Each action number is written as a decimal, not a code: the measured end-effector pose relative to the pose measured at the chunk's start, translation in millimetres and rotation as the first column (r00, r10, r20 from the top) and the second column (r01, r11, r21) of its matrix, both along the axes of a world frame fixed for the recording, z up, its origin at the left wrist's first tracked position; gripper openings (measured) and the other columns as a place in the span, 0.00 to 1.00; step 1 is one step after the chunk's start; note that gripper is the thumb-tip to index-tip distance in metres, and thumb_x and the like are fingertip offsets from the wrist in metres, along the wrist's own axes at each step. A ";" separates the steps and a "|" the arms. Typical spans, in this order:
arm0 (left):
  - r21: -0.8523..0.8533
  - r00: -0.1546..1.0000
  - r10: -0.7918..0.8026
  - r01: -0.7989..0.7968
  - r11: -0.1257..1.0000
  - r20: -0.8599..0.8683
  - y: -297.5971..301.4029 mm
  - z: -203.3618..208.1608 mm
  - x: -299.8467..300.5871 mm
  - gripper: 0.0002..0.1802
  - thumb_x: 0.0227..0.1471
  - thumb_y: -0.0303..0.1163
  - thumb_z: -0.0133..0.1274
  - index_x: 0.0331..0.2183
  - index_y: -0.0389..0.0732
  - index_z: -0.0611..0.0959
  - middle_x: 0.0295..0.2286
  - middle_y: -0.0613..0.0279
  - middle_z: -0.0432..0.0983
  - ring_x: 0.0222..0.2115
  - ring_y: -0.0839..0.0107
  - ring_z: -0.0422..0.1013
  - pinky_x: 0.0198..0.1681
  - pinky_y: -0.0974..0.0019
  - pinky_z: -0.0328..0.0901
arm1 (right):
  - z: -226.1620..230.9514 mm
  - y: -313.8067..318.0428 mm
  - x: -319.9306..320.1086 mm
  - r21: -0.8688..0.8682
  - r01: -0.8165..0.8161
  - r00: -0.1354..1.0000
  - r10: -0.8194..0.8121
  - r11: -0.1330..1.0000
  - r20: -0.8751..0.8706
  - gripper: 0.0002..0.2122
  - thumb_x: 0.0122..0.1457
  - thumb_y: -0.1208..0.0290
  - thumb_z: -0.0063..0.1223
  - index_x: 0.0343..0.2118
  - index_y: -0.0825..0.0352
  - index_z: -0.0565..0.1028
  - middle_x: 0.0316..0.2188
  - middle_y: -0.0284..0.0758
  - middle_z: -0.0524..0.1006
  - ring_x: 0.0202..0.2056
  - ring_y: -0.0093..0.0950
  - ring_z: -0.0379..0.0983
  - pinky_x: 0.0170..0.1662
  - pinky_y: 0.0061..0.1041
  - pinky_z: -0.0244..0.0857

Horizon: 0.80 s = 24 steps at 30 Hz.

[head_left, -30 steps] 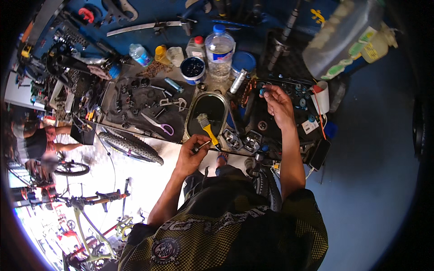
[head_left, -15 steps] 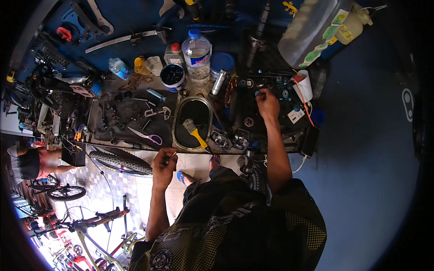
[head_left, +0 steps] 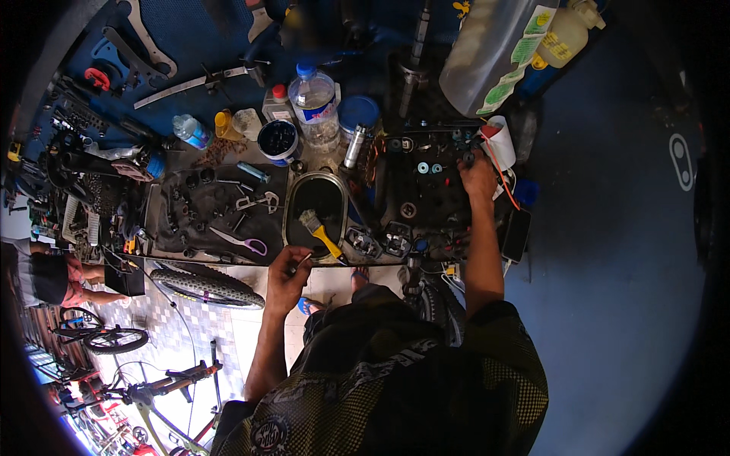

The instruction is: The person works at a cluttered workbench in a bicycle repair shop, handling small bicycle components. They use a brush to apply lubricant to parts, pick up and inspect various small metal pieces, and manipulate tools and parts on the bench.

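Observation:
My left hand [head_left: 287,280] is closed at the front edge of the workbench, pinching a small, thin, pale piece too small to name. To its upper right a yellow-handled paintbrush [head_left: 323,235] lies across an oval metal tray [head_left: 289,204] of dark liquid. Purple-handled scissors [head_left: 245,242] rest on the dark mat beyond that hand. My right hand [head_left: 477,181] reaches to the right side of the bench, fingers bent down among small dark parts beside a white cup [head_left: 502,144]. Its fingertips are partly hidden. Two light-blue rings [head_left: 423,168] lie left of it.
A large water bottle [head_left: 315,106], a tub of dark grease [head_left: 279,140] and a silver cylinder [head_left: 354,147] stand at the back. A pair of pedals [head_left: 397,239] sits near the front edge. A bicycle tyre [head_left: 209,287] is below the bench; another person [head_left: 46,277] is at far left.
My right hand has moved right, away from the light-blue rings and closer to the white cup. My left hand keeps its pinch near the bench edge. The whole view has shifted slightly.

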State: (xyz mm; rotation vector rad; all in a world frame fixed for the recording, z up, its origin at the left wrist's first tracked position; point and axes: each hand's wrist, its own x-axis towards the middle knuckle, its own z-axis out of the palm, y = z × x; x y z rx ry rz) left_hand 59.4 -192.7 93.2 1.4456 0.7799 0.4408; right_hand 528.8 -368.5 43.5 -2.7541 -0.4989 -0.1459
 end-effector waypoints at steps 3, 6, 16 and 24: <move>0.041 1.000 -0.008 0.007 0.999 0.021 5.7 7.1 8.7 0.10 0.65 0.24 0.59 0.48 0.37 0.82 0.30 0.70 0.76 0.25 0.84 0.68 0.27 0.75 0.63 | -0.9 -7.0 13.8 -0.047 -0.073 0.997 0.071 0.996 -0.038 0.24 0.59 0.61 0.69 0.57 0.61 0.78 0.50 0.49 0.82 0.53 0.51 0.79 0.53 0.50 0.74; 0.025 0.999 0.006 -0.007 1.000 0.031 8.4 10.7 10.9 0.11 0.65 0.24 0.58 0.49 0.37 0.82 0.32 0.69 0.76 0.25 0.84 0.68 0.27 0.75 0.64 | 1.9 -3.4 26.4 -0.125 -0.172 0.981 0.159 0.977 -0.108 0.24 0.57 0.63 0.71 0.56 0.61 0.78 0.48 0.50 0.83 0.52 0.50 0.80 0.54 0.49 0.74; -0.470 0.932 0.285 -0.153 0.869 0.223 15.9 26.9 -8.6 0.29 0.75 0.49 0.45 0.60 0.32 0.77 0.38 0.59 0.76 0.31 0.72 0.73 0.34 0.67 0.69 | 46.8 25.9 -41.7 0.501 -0.412 0.784 0.576 0.761 -0.231 0.21 0.60 0.61 0.72 0.51 0.67 0.79 0.35 0.34 0.84 0.35 0.23 0.78 0.38 0.28 0.70; -0.705 0.722 0.596 -0.216 0.675 0.350 9.9 26.3 -68.4 0.33 0.76 0.53 0.39 0.64 0.35 0.74 0.43 0.57 0.76 0.39 0.64 0.75 0.40 0.60 0.72 | 101.8 153.1 -232.0 0.790 -0.554 -0.018 0.945 0.262 -0.326 0.25 0.55 0.75 0.72 0.57 0.60 0.78 0.38 0.21 0.78 0.26 0.10 0.58 0.30 0.16 0.56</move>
